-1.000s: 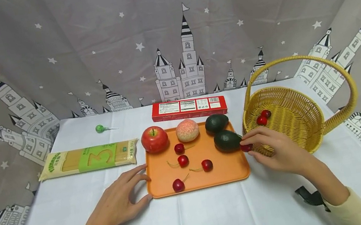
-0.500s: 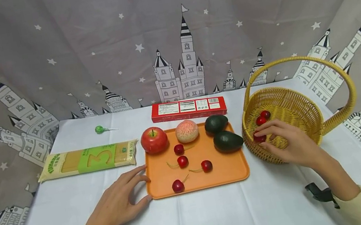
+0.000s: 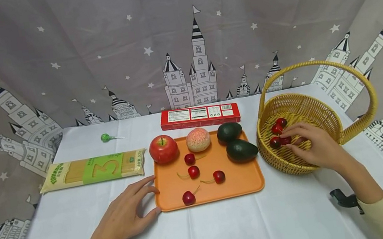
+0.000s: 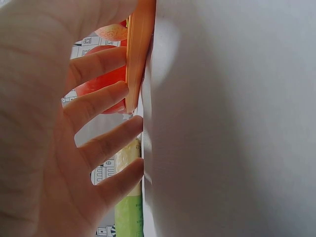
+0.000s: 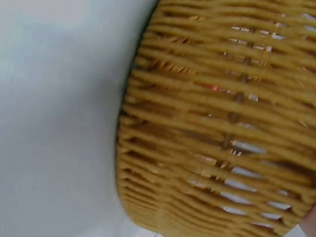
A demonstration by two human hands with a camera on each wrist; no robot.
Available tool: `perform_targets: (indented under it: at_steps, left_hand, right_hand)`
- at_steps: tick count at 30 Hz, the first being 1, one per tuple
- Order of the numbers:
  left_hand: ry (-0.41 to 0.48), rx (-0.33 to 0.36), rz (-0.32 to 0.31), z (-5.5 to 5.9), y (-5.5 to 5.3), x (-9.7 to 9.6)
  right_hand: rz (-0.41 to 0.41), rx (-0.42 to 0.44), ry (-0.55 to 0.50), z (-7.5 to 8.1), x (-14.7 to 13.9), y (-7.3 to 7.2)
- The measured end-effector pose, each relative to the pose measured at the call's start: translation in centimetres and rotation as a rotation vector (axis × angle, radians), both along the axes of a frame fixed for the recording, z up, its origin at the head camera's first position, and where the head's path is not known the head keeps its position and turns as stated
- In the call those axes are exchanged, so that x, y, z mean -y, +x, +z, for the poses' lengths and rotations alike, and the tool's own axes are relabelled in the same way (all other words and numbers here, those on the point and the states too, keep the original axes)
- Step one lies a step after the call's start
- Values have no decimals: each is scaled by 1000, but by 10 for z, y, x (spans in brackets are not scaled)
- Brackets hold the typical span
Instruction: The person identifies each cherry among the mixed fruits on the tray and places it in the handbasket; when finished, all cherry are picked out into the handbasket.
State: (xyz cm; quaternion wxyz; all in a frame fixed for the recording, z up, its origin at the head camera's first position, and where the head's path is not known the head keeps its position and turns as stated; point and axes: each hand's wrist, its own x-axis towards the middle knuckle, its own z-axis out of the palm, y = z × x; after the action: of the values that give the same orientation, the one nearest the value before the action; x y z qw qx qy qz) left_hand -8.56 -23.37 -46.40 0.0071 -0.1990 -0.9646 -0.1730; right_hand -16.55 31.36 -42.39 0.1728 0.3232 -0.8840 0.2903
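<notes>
My right hand [image 3: 315,147] reaches into the yellow wicker basket [image 3: 320,106] and pinches a dark red cherry [image 3: 285,140] low inside it. Close by in the basket lie a cherry [image 3: 275,142] beside the fingertips and two more behind. The right wrist view is mostly filled by the basket's woven wall [image 5: 212,123], which hides the fingers. My left hand [image 3: 125,215] rests at the left edge of the orange tray [image 3: 240,181], its fingers spread and its fingertips touching the rim. Several stemmed cherries [image 3: 219,176] lie on the tray.
The tray also bears an apple [image 3: 163,149], a speckled peach-like fruit [image 3: 198,139] and two avocados [image 3: 242,150]. A red box [image 3: 200,116] lies behind it. Leftward are a pasta pack [image 3: 93,170] and a green lollipop [image 3: 105,137]. The basket's handle [image 3: 363,76] arches high.
My right hand has carried a cherry from beside the tray's right edge over the rim and down into the basket. Another cherry now shows beside its fingertips. The left hand stays put.
</notes>
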Motion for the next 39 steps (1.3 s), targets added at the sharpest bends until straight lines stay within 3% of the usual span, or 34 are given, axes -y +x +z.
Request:
perform_targets:
  at_steps: [14,26,39]
  left_hand:
    - [3,0,-4,0,-1,0]
    - [0,15,5,-1,0,0]
    - [-2,12,5,-1,0,1]
  right_hand:
    - [-130,186,127,1,-11,-10]
    - [-143,354,245,1,-13,-22]
    - [-147,391,302,0,-10,-26]
